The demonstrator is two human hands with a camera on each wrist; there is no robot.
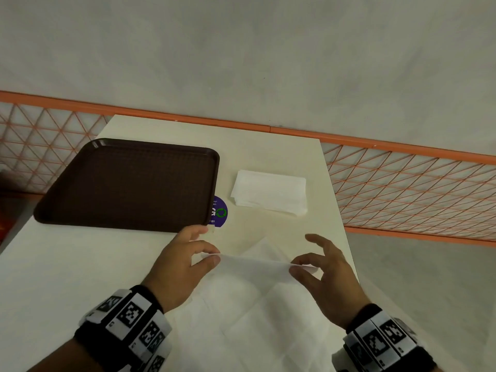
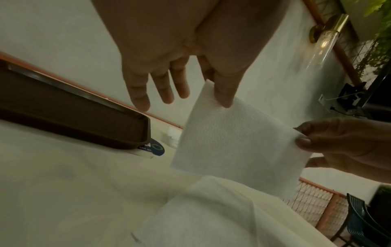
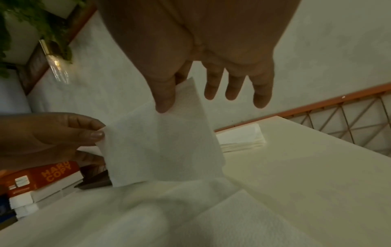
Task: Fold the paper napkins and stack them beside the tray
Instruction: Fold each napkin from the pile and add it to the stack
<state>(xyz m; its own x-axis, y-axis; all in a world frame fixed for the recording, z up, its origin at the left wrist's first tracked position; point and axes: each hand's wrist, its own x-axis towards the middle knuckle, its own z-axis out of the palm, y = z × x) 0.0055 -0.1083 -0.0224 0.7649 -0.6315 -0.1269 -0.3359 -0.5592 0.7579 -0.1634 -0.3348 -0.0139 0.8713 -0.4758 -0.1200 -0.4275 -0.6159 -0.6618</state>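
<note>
A white paper napkin [image 1: 255, 264] hangs above the table, held by both hands. My left hand [image 1: 212, 259] pinches its left corner between thumb and forefinger; my right hand [image 1: 295, 267] pinches the right corner, other fingers spread. The left wrist view shows the napkin [image 2: 232, 147] hanging down from my left hand [image 2: 220, 93], and the right wrist view shows the napkin [image 3: 165, 147] below my right hand [image 3: 169, 100]. Several unfolded napkins [image 1: 255, 318] lie under it. A stack of folded napkins [image 1: 269, 191] sits to the right of the brown tray [image 1: 128, 183].
The cream table [image 1: 67, 277] ends at an orange mesh railing [image 1: 402, 189] behind and to the right. A purple round sticker [image 1: 220, 212] shows at the tray's near right corner. Books [image 3: 42, 180] lie low on the left in the right wrist view.
</note>
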